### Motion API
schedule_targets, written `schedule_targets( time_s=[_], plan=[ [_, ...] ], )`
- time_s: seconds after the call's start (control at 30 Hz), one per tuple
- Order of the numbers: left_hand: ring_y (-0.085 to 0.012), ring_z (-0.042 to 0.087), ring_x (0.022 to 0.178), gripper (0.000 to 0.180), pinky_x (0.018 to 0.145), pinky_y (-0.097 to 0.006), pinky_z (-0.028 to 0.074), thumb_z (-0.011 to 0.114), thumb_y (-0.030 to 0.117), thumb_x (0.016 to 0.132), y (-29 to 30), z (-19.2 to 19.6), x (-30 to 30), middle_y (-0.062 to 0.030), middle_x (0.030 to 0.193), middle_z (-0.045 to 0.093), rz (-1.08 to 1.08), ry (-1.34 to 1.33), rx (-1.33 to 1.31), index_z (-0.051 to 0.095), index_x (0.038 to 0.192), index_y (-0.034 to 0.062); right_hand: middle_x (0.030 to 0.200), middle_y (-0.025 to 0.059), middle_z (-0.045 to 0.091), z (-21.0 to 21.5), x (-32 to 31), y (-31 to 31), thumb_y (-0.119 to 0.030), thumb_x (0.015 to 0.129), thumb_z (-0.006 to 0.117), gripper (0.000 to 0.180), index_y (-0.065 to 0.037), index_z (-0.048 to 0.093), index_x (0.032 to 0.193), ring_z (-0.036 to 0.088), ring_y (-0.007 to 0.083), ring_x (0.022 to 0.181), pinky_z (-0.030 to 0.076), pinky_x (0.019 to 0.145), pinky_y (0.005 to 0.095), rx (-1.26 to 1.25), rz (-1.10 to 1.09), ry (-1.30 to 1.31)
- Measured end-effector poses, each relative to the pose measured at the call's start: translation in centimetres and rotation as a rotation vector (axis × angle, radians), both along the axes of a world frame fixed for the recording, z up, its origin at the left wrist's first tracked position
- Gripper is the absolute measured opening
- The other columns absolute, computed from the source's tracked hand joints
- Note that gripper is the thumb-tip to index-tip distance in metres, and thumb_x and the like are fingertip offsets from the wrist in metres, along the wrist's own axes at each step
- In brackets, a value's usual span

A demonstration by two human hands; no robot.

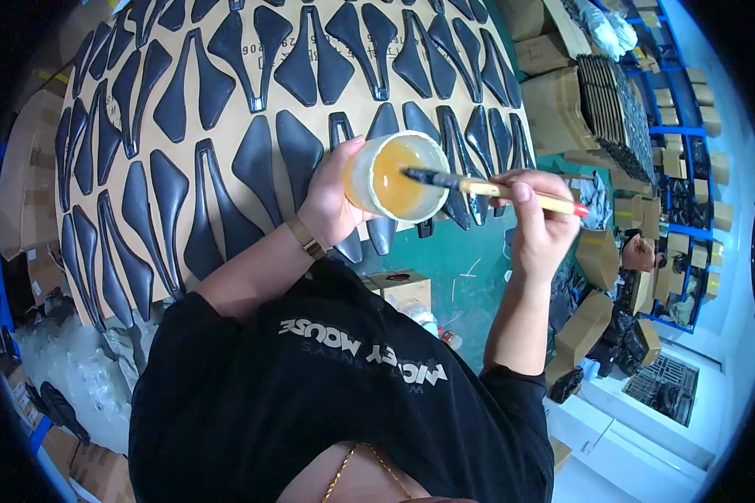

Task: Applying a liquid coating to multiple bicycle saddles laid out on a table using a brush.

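A round cup (397, 176) of amber glue is gripped by the left hand (331, 201), fingers wrapped round its wall, above the board (226, 126). A brush (486, 189) is pinched in the right hand (538, 220), bristles dipped in the glue. No wet coating can be made out on the black saddle-shaped pieces (252, 168); gluing is judged mostly ahead.

Before me lay a tan board (226, 134) covered in rows of black saddle-shaped pieces (176, 92). A small cardboard box (403, 285) sat on the green floor (470, 285). Blue shelving (688, 134) stood on my right, near stacked cardboard boxes (562, 109).
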State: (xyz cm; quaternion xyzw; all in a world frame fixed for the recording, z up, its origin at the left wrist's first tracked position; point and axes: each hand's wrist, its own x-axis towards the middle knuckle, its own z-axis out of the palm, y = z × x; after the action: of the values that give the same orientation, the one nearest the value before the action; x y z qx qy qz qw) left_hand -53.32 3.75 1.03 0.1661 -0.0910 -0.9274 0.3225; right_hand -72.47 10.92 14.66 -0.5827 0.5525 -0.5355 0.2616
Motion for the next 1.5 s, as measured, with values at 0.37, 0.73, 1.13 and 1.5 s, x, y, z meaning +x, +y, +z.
schedule_targets(
  time_s=[0.37,0.73,1.13,1.5],
  plan=[
    [-0.0228,0.053,0.113,0.043,0.097,-0.042,0.042,0.038,0.039,0.095,0.2,0.0,-0.4,-0.009,0.118,0.059,0.177,-0.037,0.184,0.053,0.12,0.008,0.08,0.017,0.064,-3.4,-6.5,-2.9,-0.012,0.088,0.058,0.016,0.005,0.059,0.088,0.062,0.0192,0.064,0.053,0.06,0.0291,0.032,-0.12,-0.517],
    [-0.0205,0.056,0.109,0.042,0.095,-0.037,0.044,0.036,0.038,0.096,1.2,-0.5,0.3,-0.0063,0.115,0.061,0.32,0.083,0.072,0.056,0.118,0.0076,0.071,0.0074,0.067,-9.0,-9.5,-5.8,-0.015,0.078,0.065,0.012,-0.004,0.066,0.078,0.065,0.0126,0.066,0.05,0.062,0.0261,0.301,0.12,0.38],
    [-0.0199,0.056,0.108,0.045,0.092,-0.037,0.044,0.032,0.039,0.097,2.4,0.4,0.4,-0.0057,0.114,0.06,0.46,-0.003,-0.018,0.055,0.118,0.0077,0.067,0.0072,0.065,-10.1,-10.1,-8.8,-0.018,0.075,0.068,0.012,-0.006,0.067,0.077,0.064,0.014,0.063,0.05,0.061,0.0271,0.186,0.312,0.246],
    [-0.0326,0.056,0.11,0.055,0.077,-0.05,0.052,0.03,0.051,0.093,2.2,0.0,0.3,-0.0124,0.126,0.053,0.482,-0.298,0.014,0.044,0.132,0.0142,0.073,0.0018,0.063,-12.4,-11.2,-5.0,-0.009,0.081,0.066,0.009,-0.001,0.066,0.083,0.056,0.0064,0.066,0.044,0.061,0.02,0.155,0.143,-0.111]
  ],
)
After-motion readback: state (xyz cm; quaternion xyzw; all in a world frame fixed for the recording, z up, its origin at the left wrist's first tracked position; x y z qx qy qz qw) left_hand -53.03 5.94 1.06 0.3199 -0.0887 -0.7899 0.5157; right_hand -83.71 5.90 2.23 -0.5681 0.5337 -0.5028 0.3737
